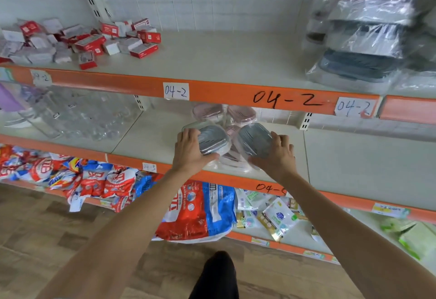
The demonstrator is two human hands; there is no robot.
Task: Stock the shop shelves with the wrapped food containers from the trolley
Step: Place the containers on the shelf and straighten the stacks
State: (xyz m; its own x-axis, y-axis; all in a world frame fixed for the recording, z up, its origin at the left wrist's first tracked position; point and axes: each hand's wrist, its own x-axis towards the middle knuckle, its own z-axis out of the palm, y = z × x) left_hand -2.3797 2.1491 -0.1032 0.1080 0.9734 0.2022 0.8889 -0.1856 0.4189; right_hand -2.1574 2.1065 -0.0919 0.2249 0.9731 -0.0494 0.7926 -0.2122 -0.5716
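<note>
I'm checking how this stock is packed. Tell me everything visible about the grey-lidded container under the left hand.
The grey-lidded container is rounded, with a ribbed grey lid, wrapped in clear, shiny plastic film. It sits tilted on the middle shelf near the front edge, beside a matching one and against pink-lidded ones. The left hand grips its left side.
</note>
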